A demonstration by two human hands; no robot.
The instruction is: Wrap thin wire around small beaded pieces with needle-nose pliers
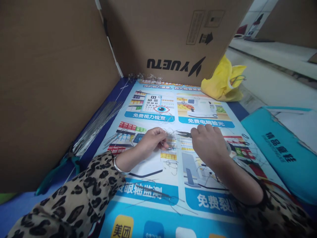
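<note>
Near the middle of the printed poster, my left hand [158,137] is closed in a pinch on a thin bent wire [170,145], whose loops stick out to the right of the fingers. My right hand [208,142] wraps round pliers [184,134], their dark narrow jaws pointing left toward the wire. Whether the jaw tips touch the wire is too fine to tell. The pliers' handles are hidden inside the right fist. Another curled wire piece [172,167] lies on the poster just below my left hand.
A bundle of straight wires [95,127] and teal-handled pliers [58,172] lie at left beside a cardboard wall [49,82]. Bent wire pieces [146,78] sit at the back. At right are a yellow bag [223,82] and a teal box [277,148]. Loose wires [158,195] cross the poster's front.
</note>
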